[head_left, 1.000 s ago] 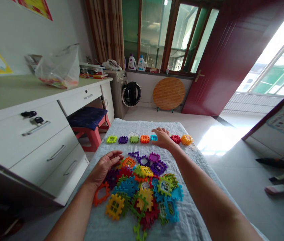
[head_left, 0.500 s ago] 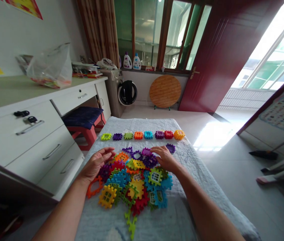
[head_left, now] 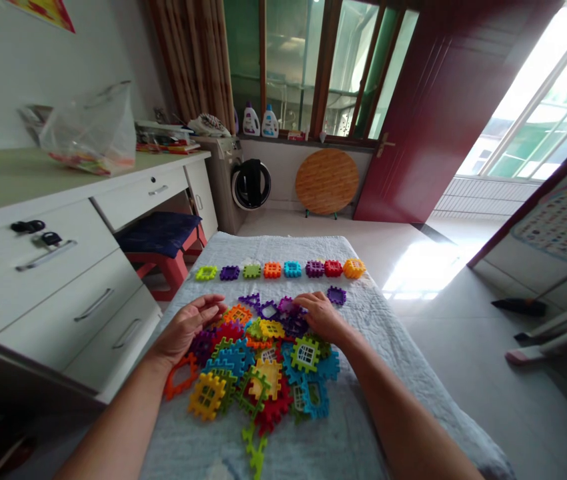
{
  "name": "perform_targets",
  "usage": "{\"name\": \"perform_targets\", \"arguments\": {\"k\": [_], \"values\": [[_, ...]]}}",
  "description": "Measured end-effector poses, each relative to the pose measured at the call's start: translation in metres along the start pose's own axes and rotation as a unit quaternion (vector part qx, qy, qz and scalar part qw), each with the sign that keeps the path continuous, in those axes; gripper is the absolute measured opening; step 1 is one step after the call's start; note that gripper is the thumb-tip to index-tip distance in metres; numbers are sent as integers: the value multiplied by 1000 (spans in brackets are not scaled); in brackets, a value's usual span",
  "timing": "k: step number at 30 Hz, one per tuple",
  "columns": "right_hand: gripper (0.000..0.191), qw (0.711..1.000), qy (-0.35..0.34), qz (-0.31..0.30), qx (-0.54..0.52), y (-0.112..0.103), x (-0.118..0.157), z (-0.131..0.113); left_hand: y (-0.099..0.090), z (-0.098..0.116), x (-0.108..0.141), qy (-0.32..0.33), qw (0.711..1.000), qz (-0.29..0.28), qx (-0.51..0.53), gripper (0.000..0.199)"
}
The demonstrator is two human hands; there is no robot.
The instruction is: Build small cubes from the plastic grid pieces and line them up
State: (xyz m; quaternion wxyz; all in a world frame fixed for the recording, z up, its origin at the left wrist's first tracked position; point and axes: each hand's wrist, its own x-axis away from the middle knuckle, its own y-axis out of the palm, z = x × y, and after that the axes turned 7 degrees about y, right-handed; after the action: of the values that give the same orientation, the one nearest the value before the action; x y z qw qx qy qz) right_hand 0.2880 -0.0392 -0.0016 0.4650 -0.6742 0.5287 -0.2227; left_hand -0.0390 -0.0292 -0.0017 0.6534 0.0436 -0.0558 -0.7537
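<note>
A heap of colourful notched plastic building tiles lies on the cloth-covered table (head_left: 358, 427). At the left edge of the heap rests my left hand (head_left: 186, 330), fingers loosely extended with nothing held, beside an orange window tile (head_left: 237, 315) and an orange frame tile (head_left: 182, 377). My right hand (head_left: 321, 317) reaches over the far right part of the heap. Its bent fingers are apart, the tips at a magenta-purple tile (head_left: 286, 305) and over dark purple tiles (head_left: 294, 325); the fingertips are partly hidden. A yellow window tile (head_left: 207, 396) and a green window tile (head_left: 306, 353) lie nearer me.
Behind the heap, small tile stacks stand in a row, from a lime one (head_left: 206, 273) to a taller orange one (head_left: 354, 268). A single purple tile (head_left: 336, 295) lies right of the heap. White drawers (head_left: 63, 293) and a stool (head_left: 163, 240) stand at left.
My right hand has moved slightly left, its fingertips now over the magenta-purple tile. My left hand stays by the heap. The whole view has shifted a little.
</note>
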Motion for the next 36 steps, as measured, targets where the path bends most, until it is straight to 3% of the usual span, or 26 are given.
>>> {"name": "perform_targets", "arguments": {"k": [6,12,17,24,32,36], "values": [[25,1000,6,1,22,-1,-1,0,0,0,1,5,1000,2,-11,44],[11,990,82,64,-92,-8,3,5,3,4,2,5,1000,7,-10,46],[22,967,162,126,-150,-3,3,13,5,5,3,-15,1000,2,15,44],[27,974,153,158,-56,-1,7,18,3,4,2,6,1000,-5,-15,46],[41,993,95,68,28,-2,7,14,4,4,2,29,999,16,-41,47],[41,993,93,63,34,0,5,14,2,4,1,47,996,45,-60,49]]}}
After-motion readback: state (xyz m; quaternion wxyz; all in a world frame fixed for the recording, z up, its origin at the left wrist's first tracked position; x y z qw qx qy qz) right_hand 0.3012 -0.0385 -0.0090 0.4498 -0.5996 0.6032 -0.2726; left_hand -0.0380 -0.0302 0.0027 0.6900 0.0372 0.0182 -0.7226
